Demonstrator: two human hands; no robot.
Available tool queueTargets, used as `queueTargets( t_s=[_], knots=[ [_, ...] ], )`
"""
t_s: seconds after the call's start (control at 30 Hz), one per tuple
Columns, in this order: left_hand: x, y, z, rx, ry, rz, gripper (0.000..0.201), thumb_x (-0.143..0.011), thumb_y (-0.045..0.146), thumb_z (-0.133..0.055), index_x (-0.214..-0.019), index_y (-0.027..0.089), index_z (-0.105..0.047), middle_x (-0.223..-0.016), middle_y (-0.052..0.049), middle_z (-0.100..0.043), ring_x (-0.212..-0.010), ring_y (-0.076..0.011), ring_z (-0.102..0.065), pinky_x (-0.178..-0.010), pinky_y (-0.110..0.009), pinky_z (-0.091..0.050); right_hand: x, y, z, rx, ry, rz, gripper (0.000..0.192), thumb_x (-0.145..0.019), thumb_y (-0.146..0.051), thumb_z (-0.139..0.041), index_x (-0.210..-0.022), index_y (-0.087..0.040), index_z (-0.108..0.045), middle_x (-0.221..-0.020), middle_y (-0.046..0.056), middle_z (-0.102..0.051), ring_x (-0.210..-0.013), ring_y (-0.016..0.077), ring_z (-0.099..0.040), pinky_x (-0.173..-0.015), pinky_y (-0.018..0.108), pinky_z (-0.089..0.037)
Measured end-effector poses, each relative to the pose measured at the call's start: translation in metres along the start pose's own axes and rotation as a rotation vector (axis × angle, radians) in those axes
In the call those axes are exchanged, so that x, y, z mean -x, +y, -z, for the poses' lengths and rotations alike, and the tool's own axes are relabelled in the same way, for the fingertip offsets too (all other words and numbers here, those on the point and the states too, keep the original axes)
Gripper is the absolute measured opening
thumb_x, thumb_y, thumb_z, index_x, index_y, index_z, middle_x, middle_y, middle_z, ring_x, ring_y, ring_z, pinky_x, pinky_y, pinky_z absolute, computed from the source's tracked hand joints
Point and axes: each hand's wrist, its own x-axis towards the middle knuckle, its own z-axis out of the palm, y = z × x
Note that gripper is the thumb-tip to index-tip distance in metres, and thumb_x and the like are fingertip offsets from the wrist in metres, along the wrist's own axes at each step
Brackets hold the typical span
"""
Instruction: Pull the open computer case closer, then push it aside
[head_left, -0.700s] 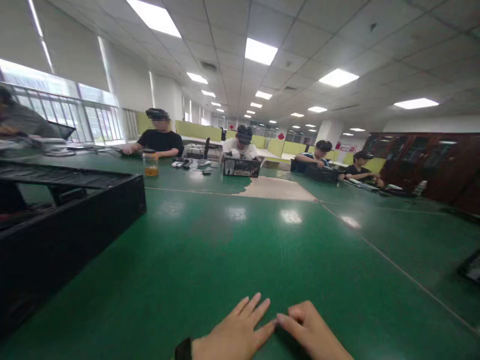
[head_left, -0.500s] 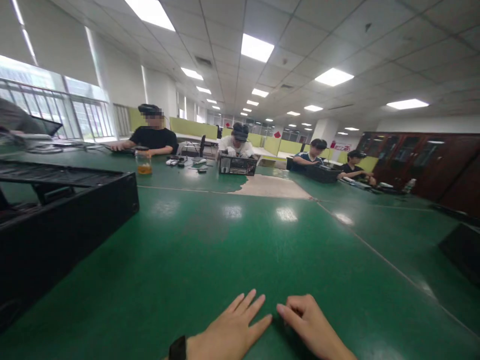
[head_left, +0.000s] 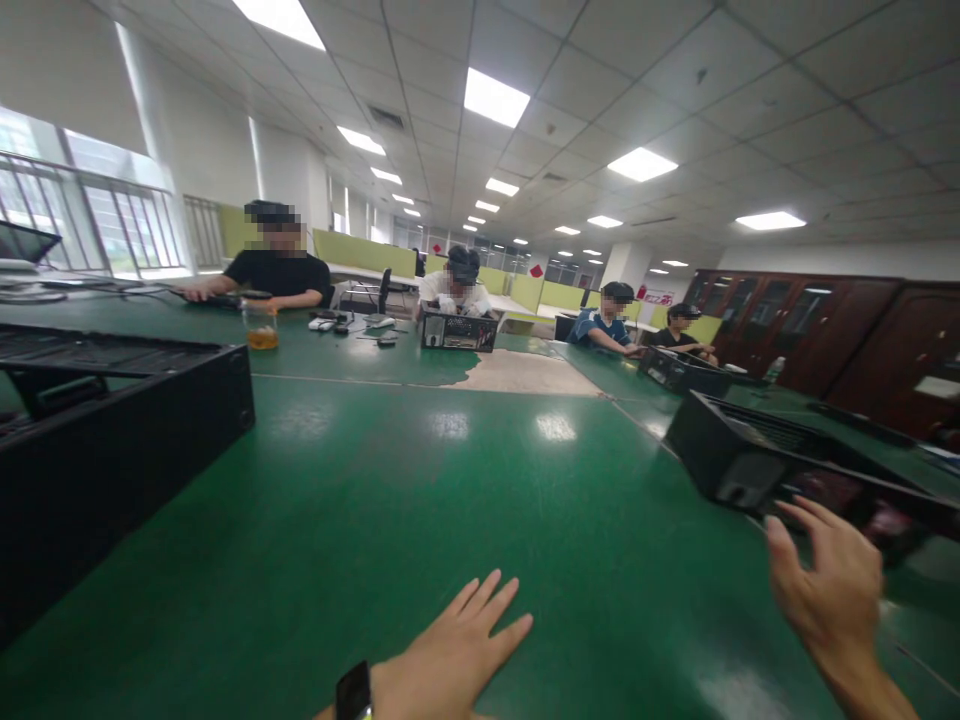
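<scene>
My left hand lies flat on the green tabletop, fingers spread, with a dark watch on its wrist. It holds nothing. Out to the right, my right hand is raised with fingers apart and slightly curled. Its fingertips overlap the near side of a black computer case; whether they touch it I cannot tell. That case stands open, with some reddish parts showing dimly inside. Another black open case sits at the left edge, away from both hands.
Across the table several people work; one sits behind an open computer case, and another case stands farther right. A jar of amber liquid stands near the left person. A bare pale patch shows in the green surface.
My right hand has moved from beside the left hand out to the right and opened. The right-hand case has come farther into view. My left hand stays flat on the table.
</scene>
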Motion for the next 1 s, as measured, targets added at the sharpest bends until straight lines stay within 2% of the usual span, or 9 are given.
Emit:
queueTargets(
  t_s=[0.13,0.23,0.33,0.47,0.63,0.7,0.8,0.9,1.0],
  knots=[
    [0.003,0.006,0.009,0.07,0.087,0.06,0.081,-0.076,0.05,-0.065,-0.144,0.02,-0.033,-0.153,-0.016,-0.017,-0.142,-0.0321,-0.011,-0.115,-0.05,-0.015,-0.037,-0.023,-0.045,0.256,-0.137,0.12,0.069,-0.091,-0.055,-0.029,-0.126,0.002,-0.046,-0.131,0.028,-0.047,-0.125,0.038,-0.038,-0.103,0.051,-0.028],
    [0.005,0.001,0.014,0.11,0.232,0.074,0.073,-0.076,0.046,-0.066,-0.14,0.021,-0.041,-0.152,-0.014,-0.026,-0.141,-0.0319,-0.019,-0.115,-0.05,-0.019,-0.052,-0.09,-0.074,0.271,-0.32,0.198,0.063,-0.091,-0.053,-0.035,-0.122,-0.001,-0.05,-0.111,0.024,-0.06,-0.108,0.034,-0.052,-0.094,0.046,-0.036],
    [0.011,-0.011,0.024,0.109,0.423,0.053,0.063,-0.079,0.045,-0.063,-0.136,0.024,-0.045,-0.149,-0.009,-0.036,-0.139,-0.0289,-0.026,-0.114,-0.049,-0.023,-0.062,-0.16,-0.085,0.222,-0.436,0.101,0.053,-0.092,-0.053,-0.034,-0.109,-0.011,-0.06,-0.09,0.015,-0.065,-0.082,0.0273,-0.062,-0.073,0.037,-0.042],
    [0.027,-0.019,0.064,0.069,0.672,-0.036,0.044,-0.085,0.042,-0.059,-0.124,0.024,-0.055,-0.131,-0.006,-0.055,-0.124,-0.0229,-0.046,-0.108,-0.042,-0.034,-0.066,-0.204,-0.076,0.147,-0.473,-0.047,0.047,-0.094,-0.052,-0.032,-0.103,-0.02,-0.066,-0.084,0.01,-0.068,-0.071,0.0229,-0.064,-0.057,0.03,-0.037],
    [0.01,0.009,0.157,-0.08,0.823,-0.128,0.03,-0.088,0.035,-0.055,-0.111,0.018,-0.062,-0.112,-0.007,-0.066,-0.103,-0.0205,-0.059,-0.092,-0.036,-0.045,-0.039,-0.199,-0.029,-0.065,-0.371,0.146,0.039,-0.092,-0.052,-0.042,-0.099,-0.024,-0.068,-0.088,0.004,-0.071,-0.073,0.0187,-0.065,-0.055,0.026,-0.036],
    [-0.014,0.024,0.188,-0.211,0.775,-0.104,0.03,-0.089,0.034,-0.051,-0.109,0.017,-0.064,-0.107,-0.008,-0.068,-0.098,-0.0216,-0.061,-0.087,-0.035,-0.046,-0.019,-0.197,0.0,-0.193,-0.298,0.243,0.036,-0.091,-0.05,-0.045,-0.097,-0.023,-0.068,-0.088,0.003,-0.071,-0.072,0.0168,-0.065,-0.059,0.025,-0.039],
    [-0.057,0.036,0.209,-0.431,0.495,0.057,0.029,-0.088,0.031,-0.05,-0.102,0.015,-0.069,-0.099,-0.013,-0.07,-0.092,-0.0266,-0.063,-0.08,-0.039,-0.048,0.0,-0.195,0.051,-0.417,-0.26,0.376,0.03,-0.09,-0.044,-0.049,-0.094,-0.022,-0.069,-0.084,0.003,-0.071,-0.068,0.015,-0.064,-0.059,0.024,-0.042],
    [-0.094,0.029,0.196,-0.466,0.208,0.159,0.021,-0.075,0.03,-0.066,-0.081,0.012,-0.074,-0.083,-0.016,-0.071,-0.081,-0.0304,-0.065,-0.073,-0.04,-0.05,-0.012,-0.194,0.092,-0.638,-0.579,0.484,0.029,-0.091,-0.042,-0.046,-0.091,-0.027,-0.07,-0.077,0.001,-0.071,-0.062,0.0133,-0.063,-0.054,0.022,-0.044],
    [-0.115,0.009,0.162,-0.398,0.041,0.181,0.029,-0.06,0.04,-0.079,-0.053,0.014,-0.068,-0.055,-0.012,-0.065,-0.065,-0.0288,-0.064,-0.068,-0.04,-0.051,-0.048,-0.199,0.091,-0.586,-0.988,0.48,0.031,-0.092,-0.041,-0.043,-0.083,-0.03,-0.071,-0.077,-0.001,-0.071,-0.065,0.0142,-0.063,-0.056,0.023,-0.045]
  ],
)
